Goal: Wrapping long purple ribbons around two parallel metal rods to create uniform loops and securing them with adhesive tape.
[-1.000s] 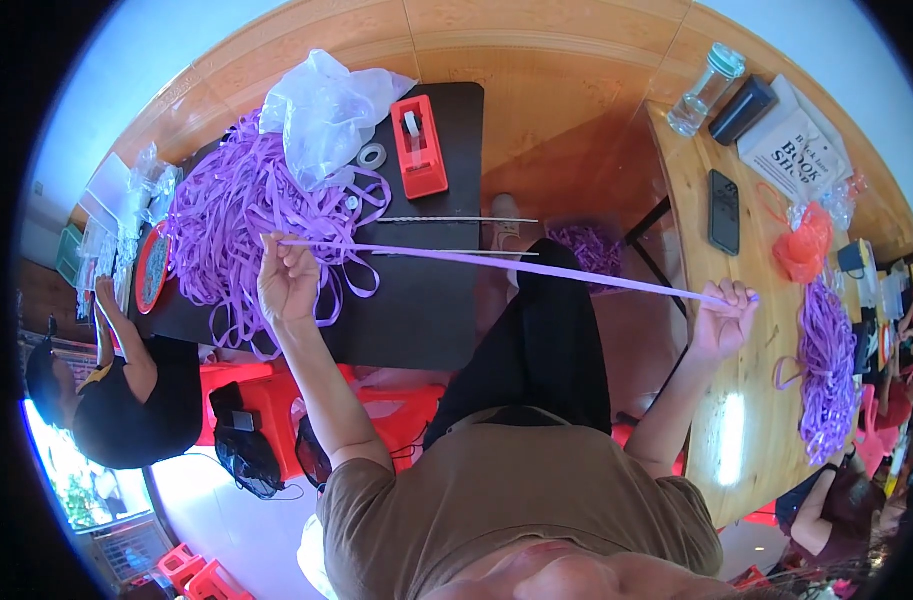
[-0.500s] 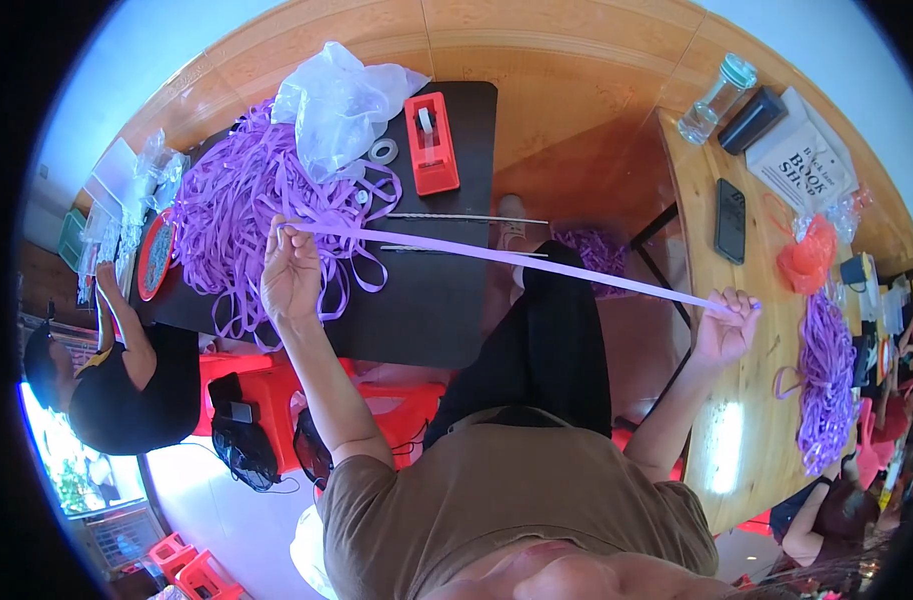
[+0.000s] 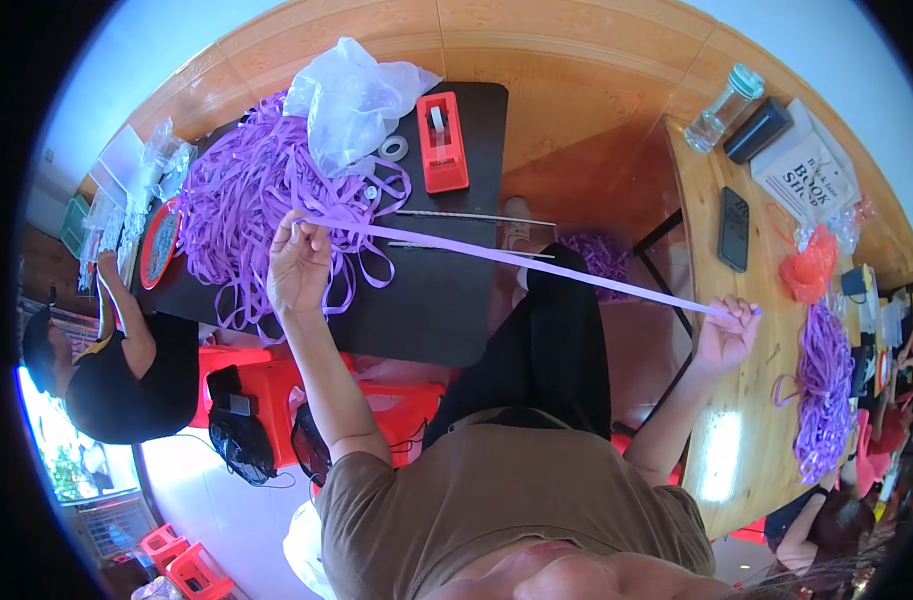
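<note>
A flat purple ribbon [image 3: 517, 259] is stretched taut between my two hands, sloping down toward the right. My left hand [image 3: 300, 262] pinches one end, in front of a large heap of purple ribbons [image 3: 247, 190] on the dark table. At the other end, my right hand [image 3: 729, 332] closes its fingers on the ribbon beside the edge of the wooden table. Beneath the stretched ribbon, two thin pale rods [image 3: 477, 217] jut past the dark table's right edge. A clear plastic bag [image 3: 342, 110] lies over the back of the heap.
On the dark table [image 3: 417, 325] stand a red tape dispenser [image 3: 443, 145] and a tape roll [image 3: 394, 149]. The wooden table [image 3: 707, 240] holds a phone [image 3: 734, 230], a bottle [image 3: 725, 108] and a purple ribbon bundle [image 3: 823, 395]. Another person [image 3: 127, 380] works at the left.
The view has shifted slightly, so the tables sit a little further right in it. Both hands still keep the ribbon stretched, almost unmoved.
</note>
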`<act>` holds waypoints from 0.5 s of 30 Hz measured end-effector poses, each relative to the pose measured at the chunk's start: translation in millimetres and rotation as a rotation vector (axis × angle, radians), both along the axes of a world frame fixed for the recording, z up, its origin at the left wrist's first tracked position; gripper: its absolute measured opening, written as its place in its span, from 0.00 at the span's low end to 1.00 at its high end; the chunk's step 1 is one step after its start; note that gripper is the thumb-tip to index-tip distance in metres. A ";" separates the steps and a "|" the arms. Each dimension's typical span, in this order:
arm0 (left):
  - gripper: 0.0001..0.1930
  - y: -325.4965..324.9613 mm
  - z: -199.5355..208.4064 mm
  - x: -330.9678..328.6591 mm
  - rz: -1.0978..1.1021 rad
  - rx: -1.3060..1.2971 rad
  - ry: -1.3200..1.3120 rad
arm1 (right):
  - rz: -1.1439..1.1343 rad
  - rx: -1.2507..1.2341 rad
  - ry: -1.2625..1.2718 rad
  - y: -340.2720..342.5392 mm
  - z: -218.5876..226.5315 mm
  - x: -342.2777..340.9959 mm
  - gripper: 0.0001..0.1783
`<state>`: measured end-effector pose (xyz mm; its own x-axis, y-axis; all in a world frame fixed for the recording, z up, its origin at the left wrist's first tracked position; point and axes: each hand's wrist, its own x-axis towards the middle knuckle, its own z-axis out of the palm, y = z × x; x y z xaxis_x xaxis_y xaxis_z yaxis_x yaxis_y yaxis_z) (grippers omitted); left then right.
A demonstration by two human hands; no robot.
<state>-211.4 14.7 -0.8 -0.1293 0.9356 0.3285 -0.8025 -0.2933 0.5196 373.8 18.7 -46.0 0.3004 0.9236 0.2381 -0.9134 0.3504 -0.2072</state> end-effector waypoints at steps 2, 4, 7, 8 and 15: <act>0.11 -2.1 -0.4 -0.9 0.044 -0.013 0.036 | 0.011 0.001 0.010 1.0 -0.5 0.9 0.07; 0.10 -1.8 -2.2 -1.5 0.083 -0.025 0.073 | 0.008 -0.002 -0.018 0.9 -1.4 1.3 0.08; 0.10 0.5 3.4 5.8 0.039 -0.046 0.040 | 0.014 -0.013 -0.016 1.2 -4.2 4.1 0.08; 0.10 -1.2 7.3 12.1 0.087 -0.100 0.000 | 0.011 -0.012 -0.017 1.3 -5.1 4.5 0.08; 0.13 -3.6 8.5 23.2 -0.013 0.037 -0.285 | -0.019 -0.098 0.003 1.4 -9.9 7.2 0.09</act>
